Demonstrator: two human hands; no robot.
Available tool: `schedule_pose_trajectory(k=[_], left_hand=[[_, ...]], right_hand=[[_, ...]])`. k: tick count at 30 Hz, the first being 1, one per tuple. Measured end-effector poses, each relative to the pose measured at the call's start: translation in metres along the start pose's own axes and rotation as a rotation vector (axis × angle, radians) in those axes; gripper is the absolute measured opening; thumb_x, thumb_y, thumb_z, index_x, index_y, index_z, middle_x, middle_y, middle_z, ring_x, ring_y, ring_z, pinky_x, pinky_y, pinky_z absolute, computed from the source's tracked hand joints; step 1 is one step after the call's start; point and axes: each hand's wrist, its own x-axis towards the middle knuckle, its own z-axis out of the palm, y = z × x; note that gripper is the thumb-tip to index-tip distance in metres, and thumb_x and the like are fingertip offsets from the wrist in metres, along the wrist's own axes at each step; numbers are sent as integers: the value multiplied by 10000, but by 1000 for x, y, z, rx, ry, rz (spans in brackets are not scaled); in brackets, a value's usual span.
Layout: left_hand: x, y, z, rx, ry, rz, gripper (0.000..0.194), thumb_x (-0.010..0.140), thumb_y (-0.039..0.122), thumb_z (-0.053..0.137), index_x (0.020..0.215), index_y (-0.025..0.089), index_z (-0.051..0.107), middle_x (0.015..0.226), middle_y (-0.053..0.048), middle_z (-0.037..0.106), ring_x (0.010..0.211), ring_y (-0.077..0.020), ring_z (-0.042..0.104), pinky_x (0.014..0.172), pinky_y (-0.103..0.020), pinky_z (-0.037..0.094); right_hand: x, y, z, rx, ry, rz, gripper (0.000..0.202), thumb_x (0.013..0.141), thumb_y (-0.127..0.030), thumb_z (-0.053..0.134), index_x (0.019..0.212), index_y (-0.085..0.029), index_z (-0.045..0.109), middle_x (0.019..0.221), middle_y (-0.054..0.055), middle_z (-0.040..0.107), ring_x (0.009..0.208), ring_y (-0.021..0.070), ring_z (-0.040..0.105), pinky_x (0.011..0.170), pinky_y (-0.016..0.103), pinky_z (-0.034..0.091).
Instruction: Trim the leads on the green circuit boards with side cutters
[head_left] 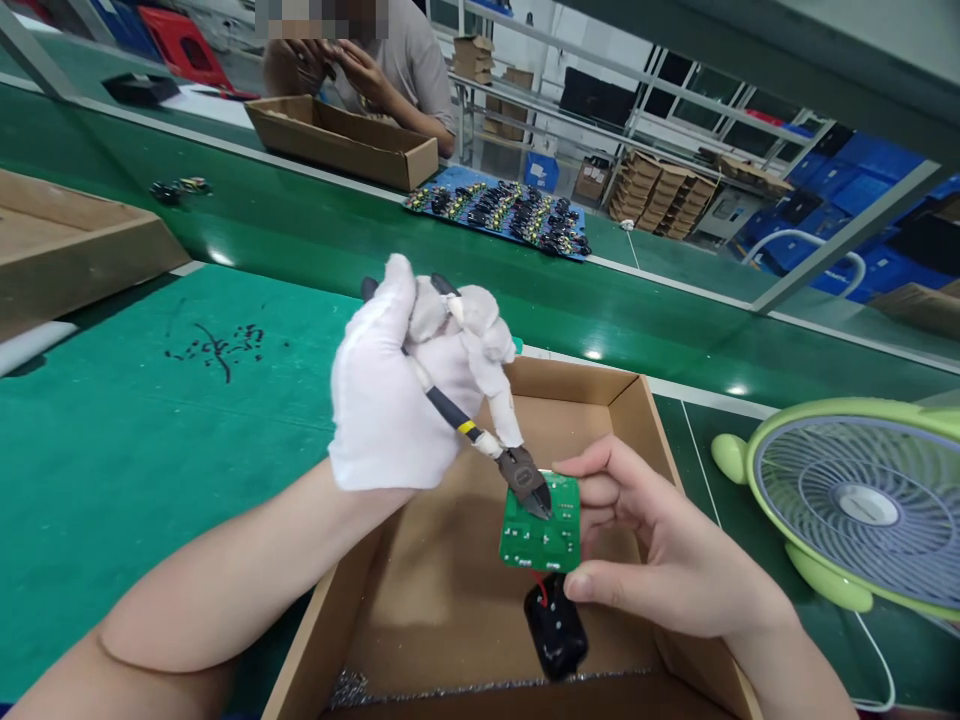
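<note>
My left hand (405,390), in a white glove, is closed round the handles of a pair of side cutters (517,470). Their dark jaws lie over the upper part of a green circuit board (544,545). Bare and closed on the board's right edge, my right hand (637,540) keeps it tilted towards me with the solder side showing. A black oval part (556,635) hangs below the board by a red wire. Under both hands is an open cardboard box (450,600), with small clipped bits along its near inner edge.
A green fan (862,505) stands at the right. Black scraps (221,350) lie on the green mat (112,480) at left. Across the conveyor (300,225), a person (405,70) sits behind another cardboard box (345,140). A blue tray (499,215) carries many small assemblies.
</note>
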Motion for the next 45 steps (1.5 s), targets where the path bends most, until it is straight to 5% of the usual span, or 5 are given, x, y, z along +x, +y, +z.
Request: schedule_pose_trajectory(k=[15, 22, 31, 37, 45], left_hand=[[0, 0, -3, 52, -83, -21, 503, 1050, 334, 292, 587, 167, 190, 577, -26, 360, 510, -126, 405, 534, -258, 424], [2, 1, -10, 153, -162, -211, 514, 1044, 347, 336, 580, 155, 444, 642, -33, 473, 530, -131, 499, 492, -228, 441], [-7, -1, -4, 113, -187, -226, 483, 1036, 309, 342, 620, 140, 519, 652, -68, 519, 563, -152, 537, 551, -243, 482], [-12, -7, 1, 107, -126, -217, 458, 1016, 298, 420, 581, 166, 367, 690, -63, 516, 598, -151, 538, 585, -259, 500], [-48, 23, 6, 135, 148, 37, 407, 986, 297, 428, 603, 167, 385, 711, -55, 515, 624, -167, 563, 598, -304, 539]], right_hand=[[-2, 3, 7, -22, -28, 17, 350, 914, -173, 756, 1160, -231, 514, 1064, 42, 743, 980, 180, 711, 861, 314, 559], [1, 8, 4, 268, -58, 85, 329, 924, -308, 778, 1083, -216, 505, 1045, 46, 675, 950, 145, 696, 872, 280, 517], [6, 21, 3, 306, -117, -28, 549, 884, -325, 816, 1368, -229, 575, 1076, 53, 619, 836, 126, 647, 789, 272, 524], [11, 23, 11, 379, -283, -89, 413, 861, -307, 839, 1207, -165, 666, 1026, 74, 720, 945, 155, 695, 892, 276, 519], [18, 30, -2, 320, -167, -130, 483, 828, -291, 868, 1207, -172, 594, 1056, 81, 745, 991, 189, 736, 928, 330, 544]])
